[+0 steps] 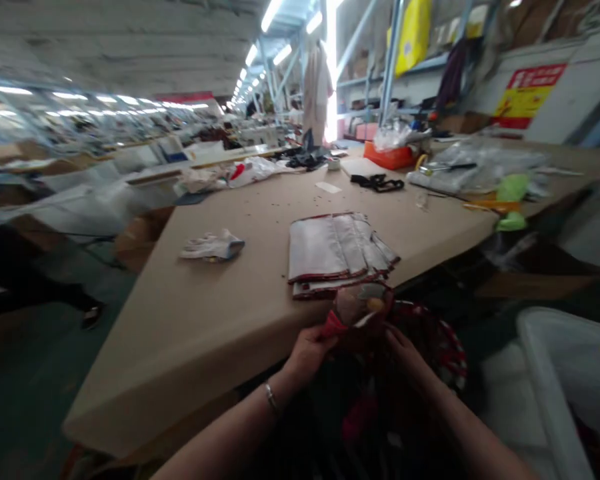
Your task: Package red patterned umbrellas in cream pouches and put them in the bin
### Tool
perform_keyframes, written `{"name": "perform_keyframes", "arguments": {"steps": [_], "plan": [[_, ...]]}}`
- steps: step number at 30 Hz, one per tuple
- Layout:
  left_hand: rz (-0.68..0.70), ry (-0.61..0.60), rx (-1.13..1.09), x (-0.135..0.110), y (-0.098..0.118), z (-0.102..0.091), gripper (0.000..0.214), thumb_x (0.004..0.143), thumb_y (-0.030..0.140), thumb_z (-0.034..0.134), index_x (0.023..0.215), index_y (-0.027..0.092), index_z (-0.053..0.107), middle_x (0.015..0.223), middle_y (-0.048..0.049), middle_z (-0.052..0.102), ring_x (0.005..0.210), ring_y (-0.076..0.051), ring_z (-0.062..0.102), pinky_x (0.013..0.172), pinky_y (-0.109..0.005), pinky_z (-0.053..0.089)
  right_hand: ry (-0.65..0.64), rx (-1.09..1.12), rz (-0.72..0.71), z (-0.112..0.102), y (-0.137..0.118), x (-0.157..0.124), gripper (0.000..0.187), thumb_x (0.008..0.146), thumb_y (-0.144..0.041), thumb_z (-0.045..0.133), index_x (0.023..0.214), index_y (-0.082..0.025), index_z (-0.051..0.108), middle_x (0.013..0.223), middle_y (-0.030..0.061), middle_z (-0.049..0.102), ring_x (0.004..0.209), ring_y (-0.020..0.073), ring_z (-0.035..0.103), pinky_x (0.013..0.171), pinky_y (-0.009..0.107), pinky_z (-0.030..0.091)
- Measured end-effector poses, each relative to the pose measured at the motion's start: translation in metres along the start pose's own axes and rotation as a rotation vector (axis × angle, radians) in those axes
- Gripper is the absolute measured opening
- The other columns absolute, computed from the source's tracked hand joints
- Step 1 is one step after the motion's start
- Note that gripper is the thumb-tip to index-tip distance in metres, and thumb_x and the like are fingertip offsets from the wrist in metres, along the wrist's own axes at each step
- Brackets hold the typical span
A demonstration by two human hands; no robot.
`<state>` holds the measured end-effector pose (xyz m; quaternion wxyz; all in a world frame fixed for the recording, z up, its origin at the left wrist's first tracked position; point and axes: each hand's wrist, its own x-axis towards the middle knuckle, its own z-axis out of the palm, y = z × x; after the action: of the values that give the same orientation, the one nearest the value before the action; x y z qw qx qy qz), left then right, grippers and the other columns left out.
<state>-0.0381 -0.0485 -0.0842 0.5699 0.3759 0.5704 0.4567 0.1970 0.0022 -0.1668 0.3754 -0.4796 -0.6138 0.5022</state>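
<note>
At the table's near edge, my left hand (307, 355) pinches the left side of a red-trimmed fabric piece (353, 310). The piece is curled open at the top, with a pale, patterned inner face. My right hand (404, 348) is closed at its right side, the fingers partly hidden behind the cloth. Just beyond lies a stack of folded silver-white fabric pieces (325, 250) with dark red edging. More red, patterned cloth (433, 340) hangs below the edge, near my right forearm.
A white work glove (213, 247) lies to the left on the brown-covered table (220, 300). Black straps (377, 183), an orange container (389, 155) and clear plastic bags (475, 167) are farther back. A white bin (550, 373) stands at the right. A person's leg (45, 280) shows at far left.
</note>
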Motion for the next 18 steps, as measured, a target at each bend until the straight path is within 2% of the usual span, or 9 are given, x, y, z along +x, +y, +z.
{"name": "perform_keyframes", "arguments": {"steps": [2,4,6,7,9,12,15,17,18], "plan": [[0.109,-0.093,0.02,0.007,0.017,0.002,0.025,0.065,0.036,0.076,0.078,0.014,0.073,0.063,0.0017,0.063,0.054,-0.01,0.049,0.052,-0.021,0.045,-0.084,0.27,0.029,-0.01,-0.013,0.001,0.051,0.085,-0.05,0.058,0.128,-0.023,0.055,0.13,0.0094,0.062,0.123,0.0257,0.055,0.102,0.042,0.045],[0.252,-0.16,0.049,0.011,0.04,0.009,0.023,0.069,0.034,0.074,0.081,0.014,0.074,0.071,0.0001,0.067,0.061,-0.012,0.054,0.06,-0.023,0.049,-0.201,0.496,0.002,-0.013,-0.04,0.012,0.059,0.074,-0.044,0.073,0.128,-0.027,0.056,0.13,0.0053,0.062,0.121,0.0255,0.056,0.103,0.041,0.043],[0.401,-0.217,0.106,0.013,0.065,0.017,0.022,0.074,0.032,0.071,0.087,0.015,0.075,0.082,-0.0021,0.071,0.072,-0.015,0.059,0.071,-0.027,0.052,-0.255,0.591,-0.02,-0.013,-0.073,0.027,0.053,0.066,-0.038,0.08,0.116,-0.025,0.065,0.117,0.0036,0.07,0.109,0.0241,0.063,0.1,0.04,0.045],[0.469,-0.237,0.146,0.013,0.078,0.02,0.022,0.076,0.031,0.069,0.089,0.015,0.075,0.086,-0.0032,0.072,0.077,-0.016,0.061,0.076,-0.029,0.052,-0.235,0.625,-0.03,-0.014,-0.091,0.034,0.047,0.064,-0.037,0.081,0.107,-0.023,0.069,0.109,0.0032,0.073,0.1,0.0229,0.066,0.097,0.039,0.047],[0.568,-0.211,0.214,0.014,0.1,0.022,0.021,0.077,0.031,0.067,0.089,0.015,0.075,0.085,-0.0039,0.072,0.077,-0.016,0.063,0.075,-0.028,0.053,-0.094,0.704,-0.064,-0.02,-0.124,0.043,0.035,0.062,-0.037,0.082,0.092,-0.021,0.072,0.092,0.0013,0.076,0.084,0.0199,0.069,0.088,0.037,0.052],[0.616,-0.018,0.252,0.015,0.123,0.009,0.022,0.078,0.035,0.066,0.089,0.016,0.072,0.076,-0.0017,0.07,0.061,-0.012,0.061,0.061,-0.023,0.052,0.254,0.783,-0.105,-0.046,-0.162,0.043,0.031,0.062,-0.04,0.08,0.087,-0.024,0.069,0.083,-0.0026,0.075,0.07,0.0163,0.068,0.075,0.034,0.056],[0.629,0.196,0.275,0.02,0.129,-0.024,0.025,0.079,0.038,0.064,0.089,0.016,0.07,0.075,-0.0015,0.07,0.06,-0.012,0.062,0.058,-0.023,0.051,0.499,0.749,-0.054,-0.083,-0.164,0.026,0.03,0.064,-0.041,0.078,0.088,-0.027,0.067,0.081,-0.0036,0.073,0.066,0.0148,0.067,0.064,0.029,0.056],[0.63,0.307,0.343,0.026,0.122,-0.05,0.023,0.076,0.037,0.065,0.083,0.015,0.069,0.071,-0.0013,0.068,0.061,-0.013,0.062,0.059,-0.024,0.051,0.556,0.654,0.055,-0.1,-0.134,0.008,0.03,0.062,-0.04,0.078,0.087,-0.027,0.067,0.075,-0.0022,0.071,0.058,0.0145,0.065,0.054,0.027,0.053],[0.632,0.346,0.396,0.03,0.117,-0.062,0.022,0.075,0.036,0.065,0.081,0.015,0.07,0.07,-0.0015,0.068,0.061,-0.013,0.061,0.059,-0.024,0.051,0.518,0.569,0.142,-0.104,-0.111,-0.002,0.032,0.06,-0.036,0.079,0.088,-0.027,0.068,0.072,-0.0008,0.07,0.054,0.0149,0.063,0.052,0.027,0.052]]}}
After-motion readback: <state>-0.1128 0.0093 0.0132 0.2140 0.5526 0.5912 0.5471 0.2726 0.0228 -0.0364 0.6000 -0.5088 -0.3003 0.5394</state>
